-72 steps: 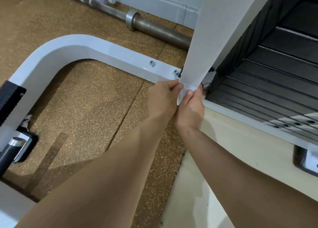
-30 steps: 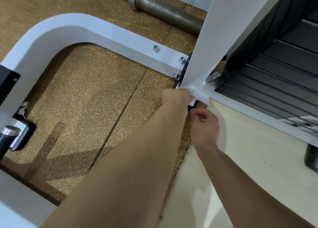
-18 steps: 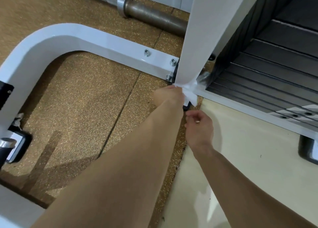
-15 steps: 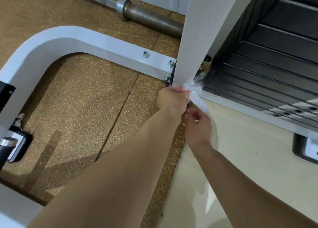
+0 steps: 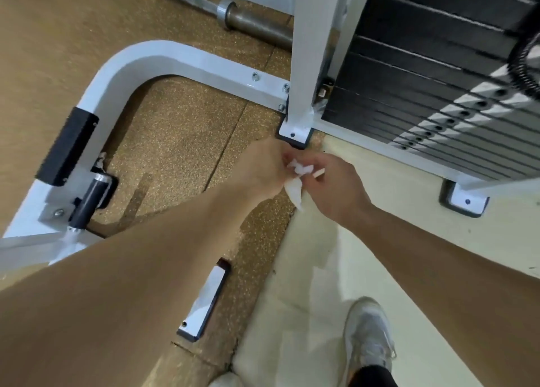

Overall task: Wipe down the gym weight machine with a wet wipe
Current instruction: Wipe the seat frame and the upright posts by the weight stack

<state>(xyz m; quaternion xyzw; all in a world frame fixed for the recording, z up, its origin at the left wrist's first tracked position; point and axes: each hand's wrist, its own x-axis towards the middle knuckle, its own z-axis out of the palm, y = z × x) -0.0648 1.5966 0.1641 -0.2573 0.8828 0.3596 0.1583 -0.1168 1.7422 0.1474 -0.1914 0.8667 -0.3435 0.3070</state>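
Speckled brown rubber matting [image 5: 181, 141] covers the left floor and meets smooth cream flooring [image 5: 409, 240] on the right. On both stands the weight machine, with a glossy white curved steel frame [image 5: 163, 56], a square upright post [image 5: 309, 50] and, to the right, a stack of flat black weight plates [image 5: 423, 65] with pin holes. A dull metal barbell [image 5: 257, 21] lies on the far side. Near the post's bolted foot plate [image 5: 293, 132], the left hand [image 5: 260, 167] and right hand [image 5: 336, 188] meet, fingers curled, both pinching the wet wipe [image 5: 295, 188], a crumpled white wad with a limp tail hanging below, clear of the machine.
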